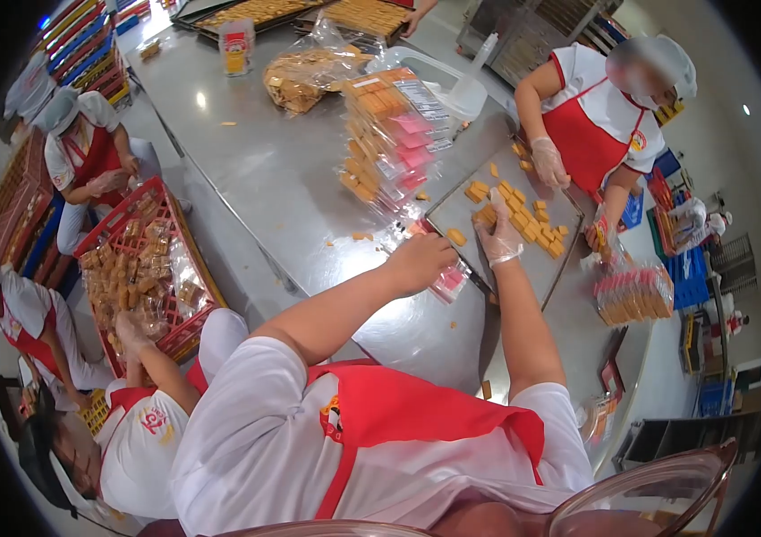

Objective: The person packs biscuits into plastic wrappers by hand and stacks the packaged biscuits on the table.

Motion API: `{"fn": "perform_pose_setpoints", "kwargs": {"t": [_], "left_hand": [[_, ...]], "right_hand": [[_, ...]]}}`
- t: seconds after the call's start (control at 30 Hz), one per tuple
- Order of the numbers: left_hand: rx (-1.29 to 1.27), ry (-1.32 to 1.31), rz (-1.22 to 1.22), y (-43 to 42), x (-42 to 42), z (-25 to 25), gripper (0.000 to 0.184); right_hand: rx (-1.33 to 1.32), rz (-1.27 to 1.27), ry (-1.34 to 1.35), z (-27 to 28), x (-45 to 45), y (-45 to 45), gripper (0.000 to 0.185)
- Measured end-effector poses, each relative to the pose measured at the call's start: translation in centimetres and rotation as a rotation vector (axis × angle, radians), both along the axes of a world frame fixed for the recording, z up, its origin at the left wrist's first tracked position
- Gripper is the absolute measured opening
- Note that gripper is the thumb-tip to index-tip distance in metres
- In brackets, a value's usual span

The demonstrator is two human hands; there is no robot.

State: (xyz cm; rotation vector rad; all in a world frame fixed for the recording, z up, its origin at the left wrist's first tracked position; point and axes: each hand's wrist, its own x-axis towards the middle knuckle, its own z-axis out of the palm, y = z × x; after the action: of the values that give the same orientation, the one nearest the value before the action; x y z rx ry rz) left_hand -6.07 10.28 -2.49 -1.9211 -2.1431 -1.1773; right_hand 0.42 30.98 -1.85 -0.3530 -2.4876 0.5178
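Note:
My left hand [422,264] is bare, its fingers curled closed on a clear plastic bag [449,285] with a pink label at the tray's near left edge. Part of that bag is hidden by the hand. My right hand [500,243], in a clear glove, is over the metal tray [523,279], with a few small golden biscuits [486,215] between thumb and fingers. More rectangular biscuits [528,224] lie grouped on the tray beside it. Left of the tray rises a tall leaning stack of filled biscuit packs [389,134] with pink labels.
Across the tray stands a co-worker [590,125] with gloved hands near its edge. A row of filled packs [635,295] stands on the right. Farther back are a bulky plastic bag [300,79] and a clear tub [465,94]. At left, co-workers surround a red crate [206,268].

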Motion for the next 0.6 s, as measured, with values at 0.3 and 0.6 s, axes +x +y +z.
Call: {"fn": "perform_pose_setpoints", "kwargs": {"t": [0.3, 0.6], "left_hand": [[-0.121, 0.264, 0.031, 1.7, 1.1, -0.6, 0.012], [0.021, -0.535, -0.062, 0.0, 0.3, -0.6, 0.008]], "right_hand": [[-1.309, -0.24, 0.526, 4.0, 4.1, -5.0, 0.056], [-1.418, 0.019, 0.368, 5.5, 10.9, -8.5, 0.061]]}}
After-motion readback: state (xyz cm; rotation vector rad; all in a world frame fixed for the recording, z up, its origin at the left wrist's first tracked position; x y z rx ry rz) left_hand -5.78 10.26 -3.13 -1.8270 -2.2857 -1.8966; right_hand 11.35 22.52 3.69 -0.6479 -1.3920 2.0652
